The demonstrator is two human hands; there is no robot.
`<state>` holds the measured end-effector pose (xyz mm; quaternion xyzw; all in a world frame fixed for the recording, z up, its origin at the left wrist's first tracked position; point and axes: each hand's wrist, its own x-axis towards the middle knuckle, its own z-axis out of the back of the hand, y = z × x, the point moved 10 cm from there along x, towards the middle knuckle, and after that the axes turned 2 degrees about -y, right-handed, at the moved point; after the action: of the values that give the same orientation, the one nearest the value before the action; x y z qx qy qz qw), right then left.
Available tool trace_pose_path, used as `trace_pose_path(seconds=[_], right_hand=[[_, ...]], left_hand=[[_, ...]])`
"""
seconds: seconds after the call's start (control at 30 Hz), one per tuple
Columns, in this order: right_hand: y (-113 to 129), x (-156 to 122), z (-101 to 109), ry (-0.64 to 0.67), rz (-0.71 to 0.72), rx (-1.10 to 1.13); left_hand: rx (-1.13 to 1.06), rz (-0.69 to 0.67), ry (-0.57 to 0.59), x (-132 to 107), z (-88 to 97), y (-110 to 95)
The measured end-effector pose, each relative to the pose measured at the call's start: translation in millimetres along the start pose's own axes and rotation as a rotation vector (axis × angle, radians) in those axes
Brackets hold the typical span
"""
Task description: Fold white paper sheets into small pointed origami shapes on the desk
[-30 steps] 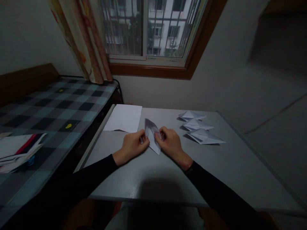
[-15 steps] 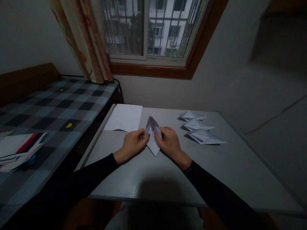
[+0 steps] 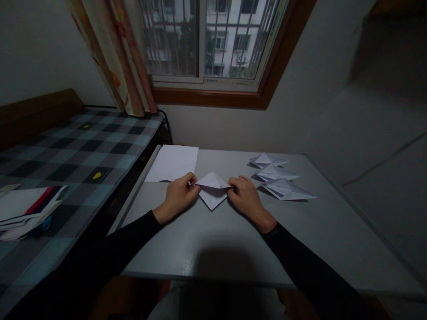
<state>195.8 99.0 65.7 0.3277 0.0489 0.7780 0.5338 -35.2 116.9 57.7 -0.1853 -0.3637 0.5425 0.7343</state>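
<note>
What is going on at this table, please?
A person holds a folded white paper over the table, the left hand pinching one side corner and the right hand the other. Three folded paper pieces sit close together on the right. Plain white paper lies beyond the left hand.

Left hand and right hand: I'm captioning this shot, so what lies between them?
In the head view, a folded paper lies between the left hand and the right hand, each gripping one side of it.
</note>
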Motion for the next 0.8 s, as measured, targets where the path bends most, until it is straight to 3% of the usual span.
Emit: trace_pose_path(seconds=[0.13,0.23,0.43,0.57,0.7,0.8], right_hand=[[2,-2,-4,0.076,0.119,-0.082],[4,-5,-9,0.121,0.185,-0.092],[1,-18,-24,0.280,0.219,-0.053],[-2,-28,-27,0.355,0.233,-0.074],[4,-32,-26,0.376,0.260,-0.085],[18,-33,-25,0.364,0.291,-0.080]], left_hand=[[0.037,-0.110,0.050,2,-3.7,0],[0.133,-0.270,0.135,-1,-11.7,-12],[0.315,-0.455,0.216,-7,-20.3,-21],[0.236,-0.554,0.297,-14,-27.2,-27],[0.105,-0.691,0.507,-35,-42.1,-38],[0.082,-0.716,0.610,-47,-50.1,-37]])
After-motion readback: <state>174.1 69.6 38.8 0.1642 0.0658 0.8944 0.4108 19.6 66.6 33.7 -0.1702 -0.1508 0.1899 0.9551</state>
